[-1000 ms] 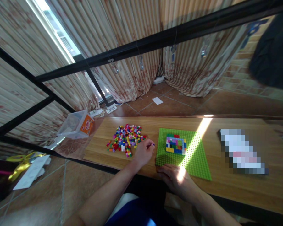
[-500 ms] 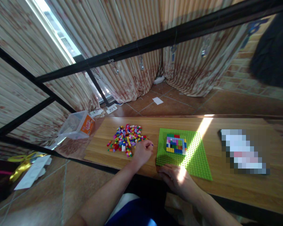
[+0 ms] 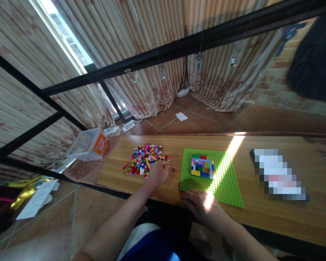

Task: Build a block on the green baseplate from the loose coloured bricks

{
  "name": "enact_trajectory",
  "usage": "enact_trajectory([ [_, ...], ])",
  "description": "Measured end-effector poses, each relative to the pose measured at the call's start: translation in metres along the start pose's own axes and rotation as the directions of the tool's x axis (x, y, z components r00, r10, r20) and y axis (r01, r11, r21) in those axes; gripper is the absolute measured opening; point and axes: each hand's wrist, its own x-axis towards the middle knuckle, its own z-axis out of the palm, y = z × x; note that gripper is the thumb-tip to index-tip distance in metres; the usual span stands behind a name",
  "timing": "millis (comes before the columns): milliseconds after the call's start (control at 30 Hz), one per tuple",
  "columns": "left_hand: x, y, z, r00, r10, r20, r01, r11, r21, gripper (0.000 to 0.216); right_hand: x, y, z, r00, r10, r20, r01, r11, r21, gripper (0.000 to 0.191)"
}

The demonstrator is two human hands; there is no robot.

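A heap of small coloured bricks (image 3: 143,159) lies on the wooden table (image 3: 260,217). My left hand (image 3: 157,173) rests at the heap's right edge, fingers curled down among the bricks; what they hold is hidden. One small purple brick (image 3: 173,169) lies loose just right of that hand. A green baseplate (image 3: 225,185) sits to the right, with a square patch of mixed-colour bricks (image 3: 202,166) built on it. My right hand (image 3: 203,206) lies flat at the table's front edge, fingers touching the baseplate's near left corner.
A clear plastic box with an orange label (image 3: 88,145) stands off the table's left end. A blurred-out flat object (image 3: 278,174) lies at the right. Black metal bars (image 3: 163,54) cross above. Curtains and a tiled floor lie behind.
My left hand has drawn back left from near the baseplate to the heap's edge, and a small purple brick now lies on the table where it was. My right hand has not moved.
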Motion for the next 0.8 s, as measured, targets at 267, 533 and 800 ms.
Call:
enact_trajectory([
  [267,0.000,0.004,-0.005,0.999,0.017,-0.033,-0.014,0.996,0.089,0.027,0.000,0.001,0.001,1.000,-0.005,-0.001,0.005,1.000,-0.011,0.022],
  [533,0.005,-0.002,0.000,1.000,0.005,0.002,-0.005,0.990,-0.143,0.023,0.000,0.001,0.001,0.999,0.023,0.035,-0.023,1.000,-0.007,0.022],
  [800,-0.002,0.031,0.015,0.985,0.137,0.109,-0.085,0.919,-0.385,0.025,0.000,0.001,0.002,1.000,0.023,0.020,-0.023,1.000,-0.005,0.021],
])
